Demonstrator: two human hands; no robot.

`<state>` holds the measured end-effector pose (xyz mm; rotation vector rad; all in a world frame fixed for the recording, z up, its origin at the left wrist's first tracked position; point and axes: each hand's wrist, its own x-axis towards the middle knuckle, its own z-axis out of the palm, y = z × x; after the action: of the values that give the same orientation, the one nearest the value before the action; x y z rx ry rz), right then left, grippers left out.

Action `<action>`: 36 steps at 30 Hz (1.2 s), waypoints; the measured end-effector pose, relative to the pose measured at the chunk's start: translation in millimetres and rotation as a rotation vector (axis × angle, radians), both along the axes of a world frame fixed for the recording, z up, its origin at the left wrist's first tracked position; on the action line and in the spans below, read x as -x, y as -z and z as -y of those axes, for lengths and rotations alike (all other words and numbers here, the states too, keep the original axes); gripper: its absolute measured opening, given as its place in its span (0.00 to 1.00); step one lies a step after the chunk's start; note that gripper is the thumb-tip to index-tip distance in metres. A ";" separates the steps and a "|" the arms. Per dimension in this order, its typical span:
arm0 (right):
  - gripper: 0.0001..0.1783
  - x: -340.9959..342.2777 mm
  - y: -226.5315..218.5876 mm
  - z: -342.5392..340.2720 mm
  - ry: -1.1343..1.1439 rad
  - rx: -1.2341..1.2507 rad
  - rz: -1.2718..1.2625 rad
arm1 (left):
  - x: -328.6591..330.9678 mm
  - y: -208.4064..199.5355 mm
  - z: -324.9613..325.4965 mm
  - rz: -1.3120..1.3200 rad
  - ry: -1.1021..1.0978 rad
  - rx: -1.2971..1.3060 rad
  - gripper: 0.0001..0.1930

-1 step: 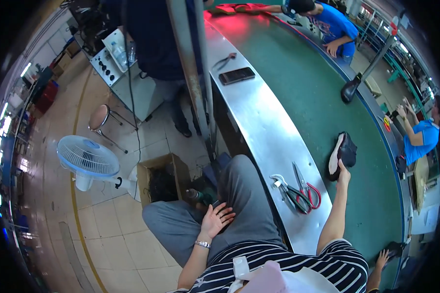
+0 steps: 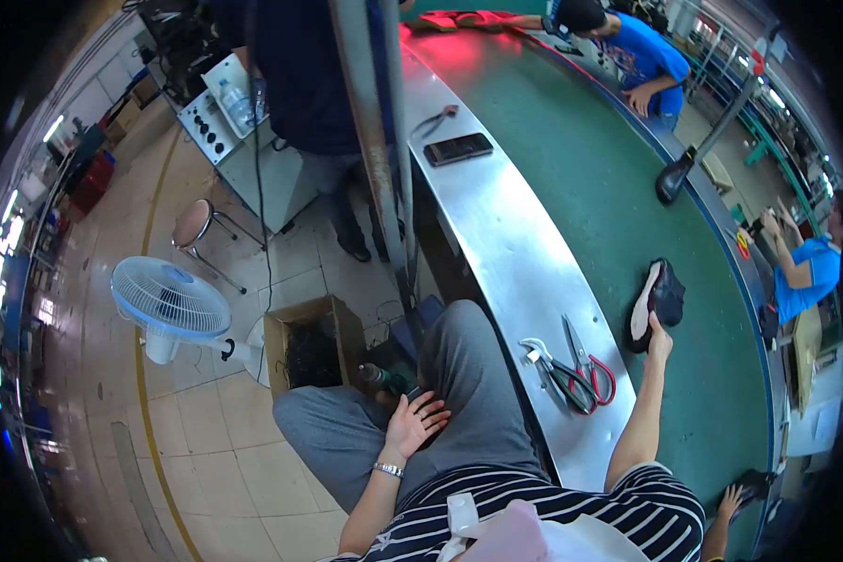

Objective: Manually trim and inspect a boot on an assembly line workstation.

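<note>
right hand [image 2: 658, 330]: reaching out over the green belt [image 2: 590, 187], fingertips touching the near end of the shoe [image 2: 654, 302]; looks like a light pinch on its edge, but can't tell whether it's really closing on it.
left hand [image 2: 414, 421]: lying on the lap, fingers spread, holding nothing; well away from the shoe.
shoe: sitting on the belt just past the steel bench [image 2: 506, 244], black upper, pale sole showing, resting tilted on its side.
shoe axis: running straight away from the right hand, near end at the fingers, far end pointing up the belt.
direction: shoe is lying ahead and right of the seated person; right arm is the nearer one by far, and it's almost fully stretched.
pliers and scissors [image 2: 571, 375]: lying on the bench left of the shoe, near the right forearm, not being touched.
phone [image 2: 458, 148]: lying farther up the bench, well apart from the shoe.
others: a person in blue [image 2: 806, 272] working across the belt from the shoe; another [image 2: 637, 56] working at its far end.
</note>
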<state>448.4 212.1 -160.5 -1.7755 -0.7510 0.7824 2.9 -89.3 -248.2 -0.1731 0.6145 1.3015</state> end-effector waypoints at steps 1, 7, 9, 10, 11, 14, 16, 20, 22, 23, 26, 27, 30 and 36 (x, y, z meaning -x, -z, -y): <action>0.32 4.5 -4.9 0.8 0.040 0.095 0.262 | 0.4 4.4 0.8 0.005 -0.014 -0.001 0.33; 0.23 42.8 -33.9 14.3 -0.115 0.257 1.170 | 2.1 13.3 8.7 -0.044 -0.106 0.041 0.31; 0.23 83.6 -45.3 22.7 -0.234 -0.109 1.397 | 3.7 18.9 12.4 -0.092 -0.168 0.158 0.29; 0.24 93.1 -45.4 19.7 -0.341 -0.310 1.266 | 0.2 18.6 8.1 -0.106 -0.176 0.200 0.28; 0.21 123.5 -50.0 23.0 -0.400 -0.377 1.116 | -1.0 22.5 7.4 -0.095 -0.179 0.189 0.28; 0.16 223.5 -44.4 48.2 -0.612 -0.577 0.750 | -6.1 33.8 3.6 -0.104 -0.162 0.171 0.28; 0.15 300.3 -42.2 89.8 -0.780 -0.444 0.334 | -8.4 35.8 2.7 -0.118 -0.166 0.203 0.27; 0.15 389.5 26.3 161.2 -1.055 -0.444 -0.104 | -10.0 24.7 2.6 -0.097 -0.216 0.239 0.25; 0.15 402.2 84.0 190.9 -1.170 -0.350 -0.088 | -11.9 34.2 2.5 -0.114 -0.268 0.245 0.24; 0.14 396.0 108.3 201.5 -1.303 -0.196 0.023 | -15.0 41.8 -1.8 -0.126 -0.337 0.354 0.24; 0.12 393.2 145.2 189.6 -1.637 0.128 0.267 | -22.8 44.4 -10.7 -0.294 -0.312 0.392 0.26; 0.11 395.4 140.4 190.0 -1.617 0.104 0.178 | -18.5 51.9 -8.2 -0.286 -0.264 0.362 0.27; 0.11 392.7 135.2 191.6 -1.596 0.070 0.100 | -20.5 50.0 -9.1 -0.279 -0.279 0.341 0.26; 0.11 393.2 143.1 189.4 -1.596 0.083 0.110 | -17.3 44.7 -7.6 -0.315 -0.268 0.347 0.26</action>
<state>55.2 22.8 -303.6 -0.9721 -2.2652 1.6865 20.2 -81.7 -292.9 -0.3479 1.1171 1.4859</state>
